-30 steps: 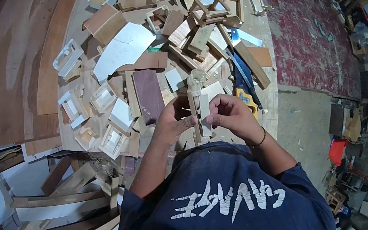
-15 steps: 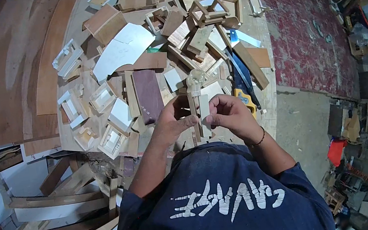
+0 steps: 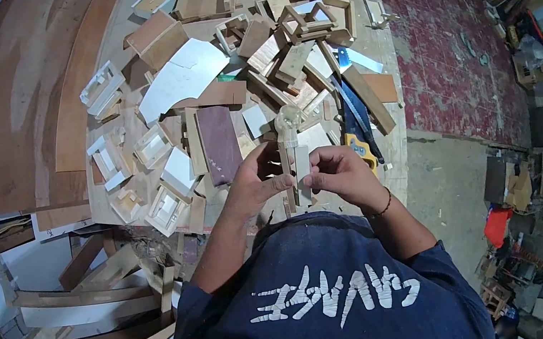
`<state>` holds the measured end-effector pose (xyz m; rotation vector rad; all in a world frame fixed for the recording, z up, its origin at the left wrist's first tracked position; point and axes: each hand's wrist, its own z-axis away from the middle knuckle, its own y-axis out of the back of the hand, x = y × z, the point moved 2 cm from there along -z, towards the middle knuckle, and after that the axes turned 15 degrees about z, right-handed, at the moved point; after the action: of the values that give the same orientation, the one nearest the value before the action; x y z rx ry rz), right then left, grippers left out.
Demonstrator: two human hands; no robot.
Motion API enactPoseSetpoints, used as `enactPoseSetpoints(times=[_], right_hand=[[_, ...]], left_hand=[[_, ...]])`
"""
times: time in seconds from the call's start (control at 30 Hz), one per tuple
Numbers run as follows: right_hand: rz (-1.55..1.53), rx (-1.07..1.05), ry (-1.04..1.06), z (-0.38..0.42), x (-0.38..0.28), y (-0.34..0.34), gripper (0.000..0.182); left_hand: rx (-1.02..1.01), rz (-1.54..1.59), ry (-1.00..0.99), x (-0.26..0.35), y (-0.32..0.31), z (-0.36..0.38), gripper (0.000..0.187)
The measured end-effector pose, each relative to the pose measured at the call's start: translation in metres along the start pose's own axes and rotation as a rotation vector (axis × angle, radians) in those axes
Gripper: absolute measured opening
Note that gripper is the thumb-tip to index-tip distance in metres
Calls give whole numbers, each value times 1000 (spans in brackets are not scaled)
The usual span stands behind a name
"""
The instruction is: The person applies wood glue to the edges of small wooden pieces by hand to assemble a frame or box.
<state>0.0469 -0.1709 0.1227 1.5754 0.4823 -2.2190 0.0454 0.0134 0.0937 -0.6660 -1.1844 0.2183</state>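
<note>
Close in front of my body, both hands meet at a small wooden assembly. My left hand [image 3: 256,185] is closed on the wooden strip [image 3: 285,158] at its left side, thumb pointing inward. My right hand [image 3: 343,175] pinches a pale flat wood piece [image 3: 302,168] between thumb and fingers, the piece standing along the strip's right side. Just beyond the fingers, a rounded, see-through yellowish object [image 3: 288,118] overlaps the assembly's far end. A handsaw with a yellow handle [image 3: 360,148] lies right of my right hand.
Small wooden frames and offcuts cover the worktable [image 3: 119,44]. A purple-brown board [image 3: 219,142] lies beyond my left hand, and a curved white panel [image 3: 182,76] farther back. Long boards [image 3: 90,296] are stacked at lower left. Red flooring [image 3: 442,45] is at right.
The right fingers and the pale piece have shifted very slightly downward. Both hands keep their hold, and the surroundings shift a little with the camera.
</note>
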Motion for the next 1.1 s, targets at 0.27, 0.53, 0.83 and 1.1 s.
enactPoseSetpoints(times=[0.27,0.53,0.83,1.1], right_hand=[[95,-2,-14,3,3,1,15],[109,-15,-6,6,-7,0,14],[50,-10,17,2,2,1,10],[61,-15,19,4,-2,0,12]], left_hand=[[-43,7,-21,-5,-1,1,76],[-54,-20,8,-6,-4,1,75],[-13,54,-2,-11,-6,-2,64],[-22,61,-6,-12,-7,-1,65]])
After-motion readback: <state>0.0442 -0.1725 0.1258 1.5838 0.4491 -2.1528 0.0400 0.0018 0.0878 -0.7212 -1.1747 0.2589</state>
